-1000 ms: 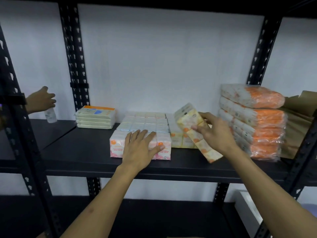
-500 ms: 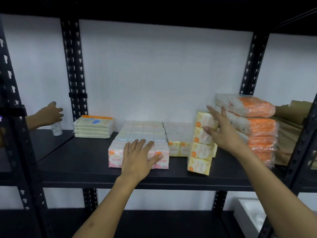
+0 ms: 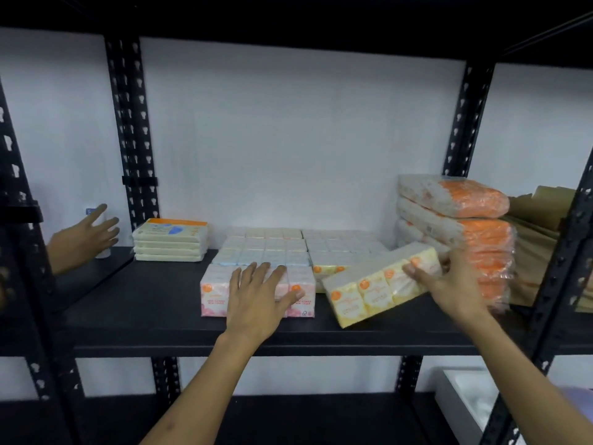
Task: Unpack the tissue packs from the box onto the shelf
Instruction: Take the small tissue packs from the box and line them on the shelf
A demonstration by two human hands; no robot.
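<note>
The step in hand was seating a yellow tissue pack (image 3: 382,285) in its row on the black shelf (image 3: 144,303). The pack lay on its long side, skewed, its near end toward the shelf's front edge and its far end close to the stack of orange-and-white packs (image 3: 455,239). The right hand (image 3: 449,284) gripped that far end, fingers curled over the front face. The left hand (image 3: 260,300) lay flat, fingers straight and spread, pressing on the pink tissue pack (image 3: 213,295) at the front of the pale rows (image 3: 266,248), apparently to steady it. To my judgement, the next move called for swinging the yellow pack square and sliding it back against the yellow-labelled packs (image 3: 337,252) behind it, without nudging the pink pack or the orange stack. Half a second earlier the yellow pack had stood upright on end with the right hand open beside it; it had since been tipped down onto its side and taken hold of. The left hand had stayed where it was, while another person's hand (image 3: 83,239) at the left had opened away from a small bottle.
</note>
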